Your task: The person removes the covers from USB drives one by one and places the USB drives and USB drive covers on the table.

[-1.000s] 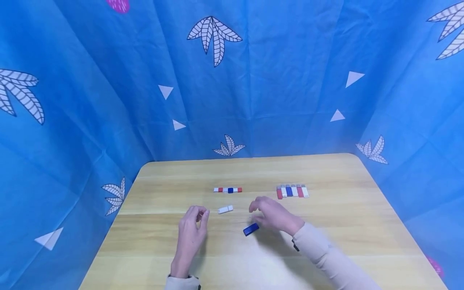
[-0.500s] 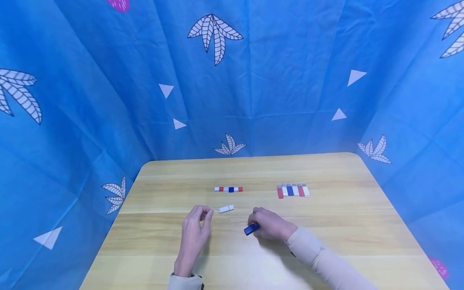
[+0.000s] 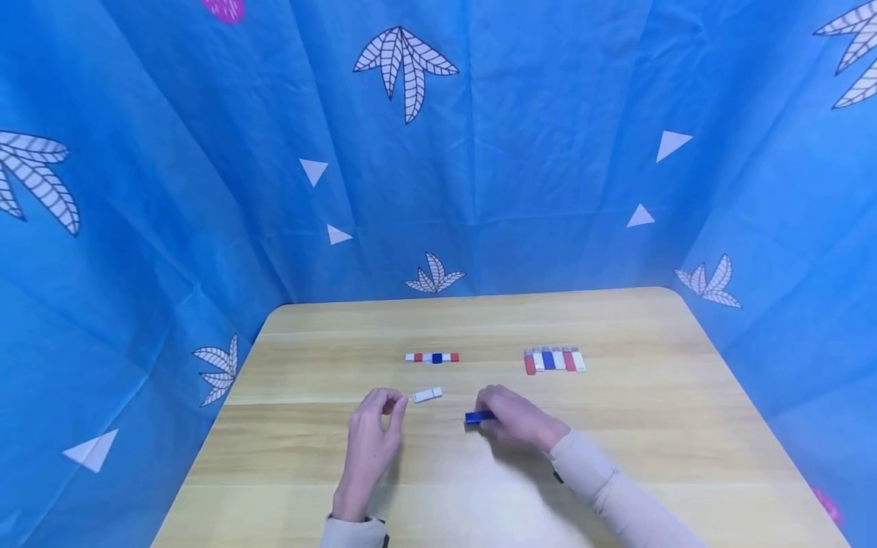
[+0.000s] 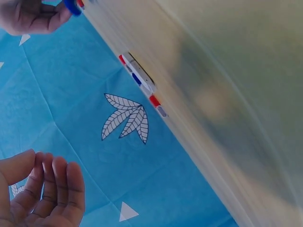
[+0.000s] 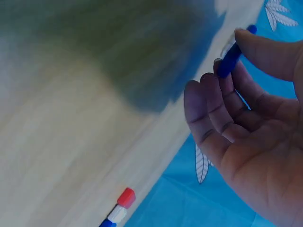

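My right hand (image 3: 517,418) pinches a blue USB stick (image 3: 478,418) between thumb and fingertips, just over the table. From the right wrist view, the blue stick (image 5: 230,59) shows edge-on against the fingertips, its other fingers loosely bent. My left hand (image 3: 372,438) holds nothing; its fingers curve loosely with the thumb near the index fingertip, as the left wrist view of the hand (image 4: 40,194) also shows. Close to those fingertips, apart from them, a white USB stick (image 3: 428,394) lies flat on the wood.
Farther back on the table (image 3: 329,342) is a short row of small red, white and blue pieces (image 3: 437,358), seemingly caps. To its right lie several USB sticks (image 3: 549,358) side by side, grey ends pointing away. A blue patterned curtain (image 3: 548,152) surrounds the table.
My right hand came down to the blue USB stick, took hold of it, and has turned and raised it slightly. My left hand shifted a little to the right.
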Motion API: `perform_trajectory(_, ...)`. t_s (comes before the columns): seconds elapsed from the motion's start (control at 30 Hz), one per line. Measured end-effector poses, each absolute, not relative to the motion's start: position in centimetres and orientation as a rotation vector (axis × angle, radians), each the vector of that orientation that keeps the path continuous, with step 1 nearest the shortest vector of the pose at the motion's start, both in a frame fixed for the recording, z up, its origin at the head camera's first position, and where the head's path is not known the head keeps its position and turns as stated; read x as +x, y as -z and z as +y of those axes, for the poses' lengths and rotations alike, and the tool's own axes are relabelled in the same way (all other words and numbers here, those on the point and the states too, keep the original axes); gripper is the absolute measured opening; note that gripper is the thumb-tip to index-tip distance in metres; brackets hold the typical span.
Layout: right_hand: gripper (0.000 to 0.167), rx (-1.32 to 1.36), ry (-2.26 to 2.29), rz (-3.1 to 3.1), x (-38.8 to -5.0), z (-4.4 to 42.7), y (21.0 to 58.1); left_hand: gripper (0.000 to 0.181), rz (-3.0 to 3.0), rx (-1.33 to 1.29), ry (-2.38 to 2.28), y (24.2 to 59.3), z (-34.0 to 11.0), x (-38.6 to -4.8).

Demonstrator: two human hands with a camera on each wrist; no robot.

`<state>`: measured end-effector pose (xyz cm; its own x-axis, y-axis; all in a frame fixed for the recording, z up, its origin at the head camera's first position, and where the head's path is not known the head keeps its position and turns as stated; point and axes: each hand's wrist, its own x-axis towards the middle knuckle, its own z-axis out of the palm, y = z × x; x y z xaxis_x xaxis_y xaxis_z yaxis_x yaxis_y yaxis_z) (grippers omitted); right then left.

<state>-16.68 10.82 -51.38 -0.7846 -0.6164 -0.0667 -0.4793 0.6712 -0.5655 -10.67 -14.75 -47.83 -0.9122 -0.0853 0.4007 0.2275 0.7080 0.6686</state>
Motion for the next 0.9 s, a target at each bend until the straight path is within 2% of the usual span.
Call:
perform_trajectory(0.53,0.011,-0.660,1.188,2.848,-17.6,11.7,47.3,0.006,-2.536,-0.334,1.056,46.4,-11.9,-12.3)
perform_trajectory(0.9,0.015,-0.679,1.427,2.869,-16.7,12.2,44.8,0.033,-2.602,-0.494,1.040,44.9,-9.4,-13.2)
